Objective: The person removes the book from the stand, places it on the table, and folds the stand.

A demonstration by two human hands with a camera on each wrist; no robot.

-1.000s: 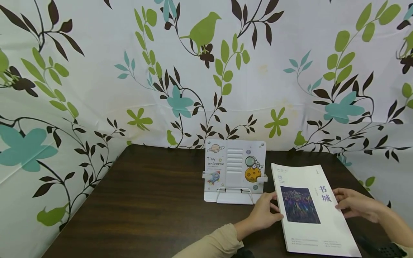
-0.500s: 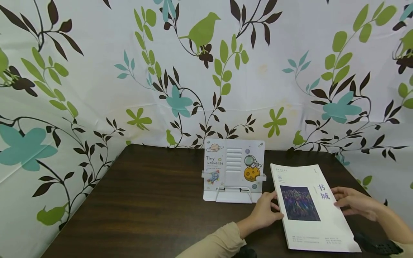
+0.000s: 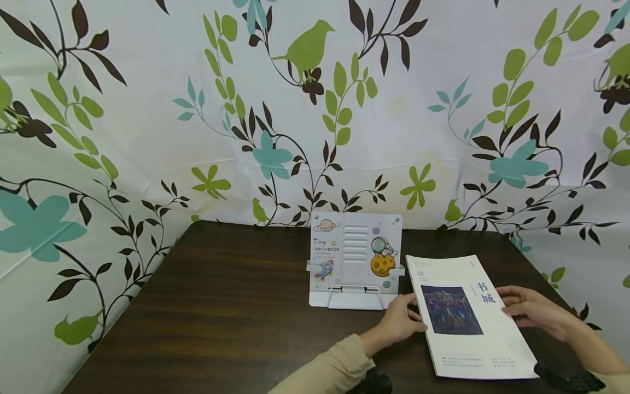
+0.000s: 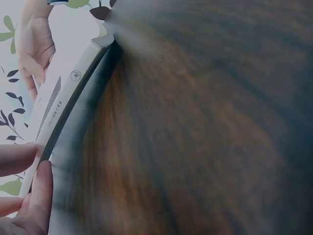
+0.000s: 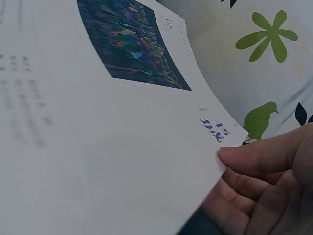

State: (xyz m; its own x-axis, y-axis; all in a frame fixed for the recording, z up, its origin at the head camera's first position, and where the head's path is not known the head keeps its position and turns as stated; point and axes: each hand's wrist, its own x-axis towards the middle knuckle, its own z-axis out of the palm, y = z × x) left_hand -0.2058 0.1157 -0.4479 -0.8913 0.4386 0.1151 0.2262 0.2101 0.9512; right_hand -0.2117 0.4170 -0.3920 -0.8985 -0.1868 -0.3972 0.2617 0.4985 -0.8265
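Just right of the stand (image 3: pixel 354 254), my left hand (image 3: pixel 400 322) and right hand (image 3: pixel 534 309) each pinch one side of the magazine (image 3: pixel 470 320), which may sag if supported unevenly, or strike the stand if shifted left too low.

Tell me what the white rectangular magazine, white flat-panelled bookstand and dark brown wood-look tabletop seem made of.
White rectangular magazine: likely paper, matte-looking; thin printed cover, no strong glare.
White flat-panelled bookstand: coated metal or plastic, can't tell; smooth printed panel, thin wire-like front support.
Dark brown wood-look tabletop: wood or laminate, low sheen; streaky grain, little glare.
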